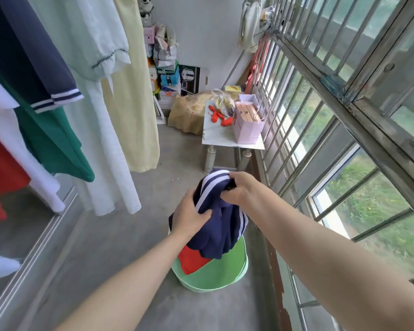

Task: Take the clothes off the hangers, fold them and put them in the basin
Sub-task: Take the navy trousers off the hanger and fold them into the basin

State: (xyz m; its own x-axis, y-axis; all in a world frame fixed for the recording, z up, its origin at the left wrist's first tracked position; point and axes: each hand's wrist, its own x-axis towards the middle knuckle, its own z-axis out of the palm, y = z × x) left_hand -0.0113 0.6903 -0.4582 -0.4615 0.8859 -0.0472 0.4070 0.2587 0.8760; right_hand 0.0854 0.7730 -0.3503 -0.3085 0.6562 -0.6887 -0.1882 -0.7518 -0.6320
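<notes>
A navy garment with white stripes [218, 232] is bunched between both my hands, hanging just above the green basin [222, 275] on the floor. My left hand [189, 217] grips its left side. My right hand [240, 188] holds its top edge with curled fingers. A red garment [191, 259] lies inside the basin, partly under the navy one. Clothes still hang along the left: a navy top with striped cuffs [31, 60], a green garment [55, 144], a white one [105, 158], a pale yellow one [134, 111] and a red one [0, 177].
A small white table [220, 137] with a pink paper bag [247, 123] and red items stands beyond the basin. Stacked boxes [165, 77] fill the far corner. A barred metal window grille [320, 115] runs along the right. A sliding door track [34, 254] lies at left.
</notes>
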